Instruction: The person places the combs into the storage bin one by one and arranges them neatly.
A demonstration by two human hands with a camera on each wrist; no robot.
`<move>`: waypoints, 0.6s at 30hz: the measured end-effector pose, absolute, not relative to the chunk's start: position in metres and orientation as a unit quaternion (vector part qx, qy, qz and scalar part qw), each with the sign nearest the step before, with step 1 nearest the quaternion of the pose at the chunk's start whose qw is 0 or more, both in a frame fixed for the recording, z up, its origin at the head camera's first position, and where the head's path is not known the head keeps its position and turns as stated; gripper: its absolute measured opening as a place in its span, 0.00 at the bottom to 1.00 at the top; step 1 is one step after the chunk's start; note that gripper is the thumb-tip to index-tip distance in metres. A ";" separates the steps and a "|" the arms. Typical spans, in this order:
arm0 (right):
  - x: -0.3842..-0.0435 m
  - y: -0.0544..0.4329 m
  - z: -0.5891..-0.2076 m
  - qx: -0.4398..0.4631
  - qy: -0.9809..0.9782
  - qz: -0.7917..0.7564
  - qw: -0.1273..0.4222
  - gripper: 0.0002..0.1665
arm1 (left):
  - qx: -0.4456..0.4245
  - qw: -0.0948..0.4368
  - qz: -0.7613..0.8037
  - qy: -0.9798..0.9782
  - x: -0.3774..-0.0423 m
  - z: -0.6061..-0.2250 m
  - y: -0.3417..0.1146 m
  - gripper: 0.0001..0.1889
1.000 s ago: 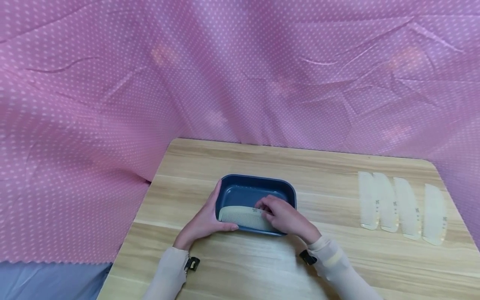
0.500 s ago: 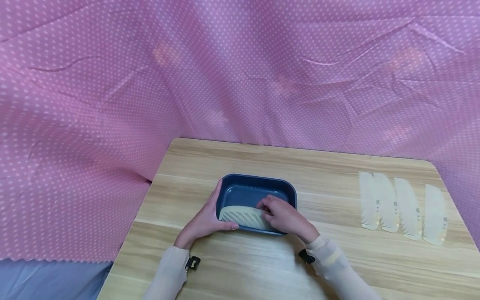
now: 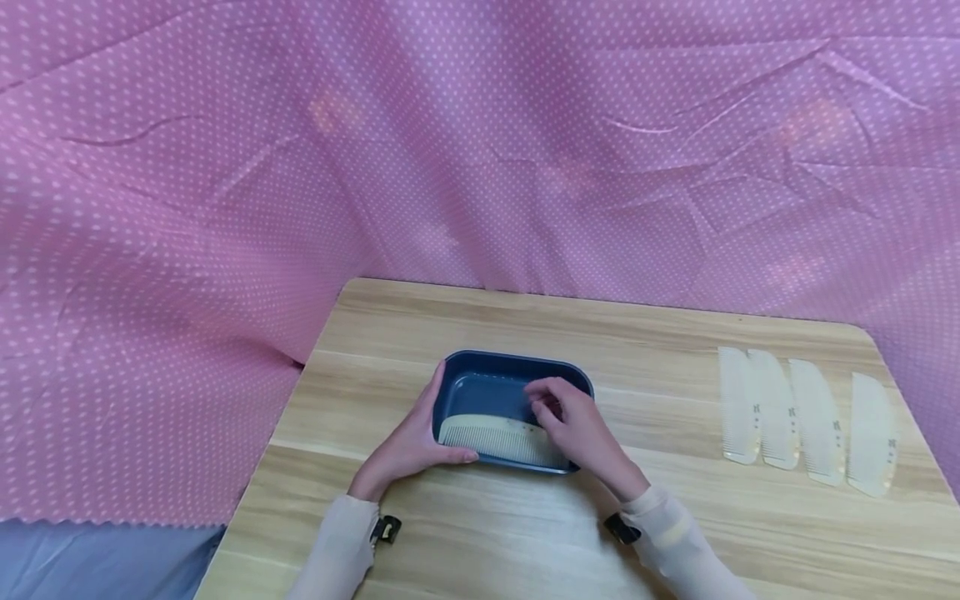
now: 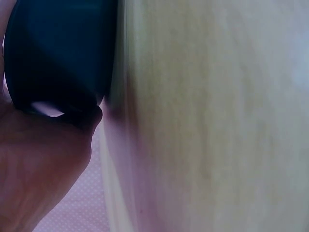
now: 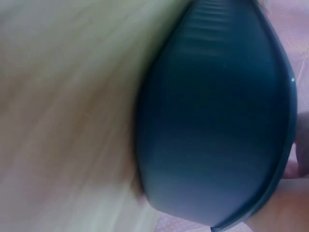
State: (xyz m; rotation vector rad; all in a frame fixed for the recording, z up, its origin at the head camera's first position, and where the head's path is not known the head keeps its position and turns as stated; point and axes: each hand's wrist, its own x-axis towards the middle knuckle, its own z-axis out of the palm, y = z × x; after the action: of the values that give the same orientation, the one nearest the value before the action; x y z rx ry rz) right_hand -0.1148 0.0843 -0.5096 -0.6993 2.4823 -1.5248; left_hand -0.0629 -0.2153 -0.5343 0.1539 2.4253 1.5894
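A dark blue rectangular dish [image 3: 491, 391] sits on the wooden table. Along its near wall a cream half-moon comb [image 3: 487, 433] lies inside, teeth toward the near side. My left hand [image 3: 412, 433] holds the dish's left end, thumb along the near wall and fingers up the left side. In the left wrist view, that hand [image 4: 43, 159] wraps the end of the dish. Over the dish's right end, above the comb, my right hand [image 3: 573, 425] hovers with loosely bent fingers and nothing between them. The right wrist view shows mostly the dish's outer wall [image 5: 212, 116].
Several more cream combs, including the leftmost comb [image 3: 738, 408] and the rightmost comb [image 3: 870, 437], lie in a row at the table's right. A pink dotted cloth [image 3: 480, 150] hangs behind the table [image 3: 637, 333] and at its left.
My right hand has let go of the comb and lifted slightly up and to the right, showing more of the comb's right end. The left hand keeps its place on the dish.
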 end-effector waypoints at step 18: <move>-0.119 0.127 -0.503 -0.133 0.777 -0.616 -0.014 0.14 | 0.057 0.111 0.540 0.832 -0.062 -0.535 -0.216 0.78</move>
State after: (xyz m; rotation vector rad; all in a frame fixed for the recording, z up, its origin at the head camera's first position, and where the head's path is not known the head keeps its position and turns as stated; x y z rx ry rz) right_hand -0.1188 0.1270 -0.5033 -0.4207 2.4616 -1.9521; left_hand -0.0621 -0.2158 -0.5348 0.1679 2.4441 1.5862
